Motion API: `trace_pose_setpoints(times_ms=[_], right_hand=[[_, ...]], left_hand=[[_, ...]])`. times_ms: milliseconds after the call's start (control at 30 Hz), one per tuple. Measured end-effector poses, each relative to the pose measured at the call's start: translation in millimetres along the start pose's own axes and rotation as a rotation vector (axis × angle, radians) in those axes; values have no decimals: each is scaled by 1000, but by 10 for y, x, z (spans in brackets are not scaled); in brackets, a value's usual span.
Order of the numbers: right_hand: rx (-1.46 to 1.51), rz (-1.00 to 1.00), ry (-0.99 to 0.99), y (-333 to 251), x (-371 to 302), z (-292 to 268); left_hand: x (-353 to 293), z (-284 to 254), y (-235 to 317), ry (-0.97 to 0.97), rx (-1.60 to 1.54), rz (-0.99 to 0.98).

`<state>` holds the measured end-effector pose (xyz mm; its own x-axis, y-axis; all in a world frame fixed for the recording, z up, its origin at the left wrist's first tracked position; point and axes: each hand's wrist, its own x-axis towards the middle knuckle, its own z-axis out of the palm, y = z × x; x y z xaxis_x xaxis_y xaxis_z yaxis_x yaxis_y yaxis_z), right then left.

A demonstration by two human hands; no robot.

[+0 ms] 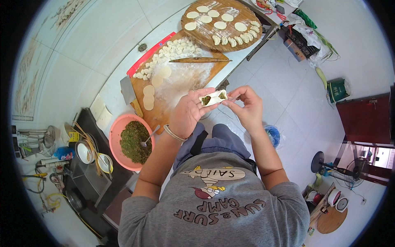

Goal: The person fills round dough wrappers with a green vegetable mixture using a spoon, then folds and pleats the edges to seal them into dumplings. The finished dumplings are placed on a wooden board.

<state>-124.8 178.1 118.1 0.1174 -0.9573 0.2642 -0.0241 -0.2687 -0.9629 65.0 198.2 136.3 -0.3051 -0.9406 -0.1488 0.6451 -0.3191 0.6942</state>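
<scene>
A half-folded dumpling is pinched together at its middle, and green filling shows at both open ends. It rests on the fingers of my left hand, whose thumb lies along its far side. The thumb and fingers of my right hand pinch the right end of the wrapper. Left of my hands, a pink basin holds chopped green filling with a metal spoon stuck in it. Flat round wrappers lie on the floured wooden board, beside a heap of small dough pieces.
A rolling pin crosses the board, and a cleaver lies at its left edge. Farther back, a round wooden board carries several wrappers and a row of finished dumplings. A sink with bowls is at the left.
</scene>
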Motion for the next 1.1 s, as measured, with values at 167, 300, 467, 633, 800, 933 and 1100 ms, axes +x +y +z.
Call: trace_pose_setpoints(times_ms=[167, 300, 467, 633, 800, 933, 1100], right_hand=[[-351, -136, 14, -125, -2, 58], [-410, -180, -15, -132, 23, 78], [-463, -195, -26, -237, 85, 108], [-412, -158, -9, -117, 38, 123], [-456, -163, 25, -175, 60, 119], [-407, -42, 25, -138, 52, 79], [-421, 36, -4, -170, 38, 32]], left_hand=[[5, -14, -15, 34, 88, 21], [11, -13, -21, 64, 116, 37], [-2, -38, -46, 70, 104, 37], [0, -29, -81, 70, 100, 11], [2, -29, -100, 62, 86, 7], [17, -16, -113, 60, 78, 8], [37, 23, -120, 69, 93, -1]])
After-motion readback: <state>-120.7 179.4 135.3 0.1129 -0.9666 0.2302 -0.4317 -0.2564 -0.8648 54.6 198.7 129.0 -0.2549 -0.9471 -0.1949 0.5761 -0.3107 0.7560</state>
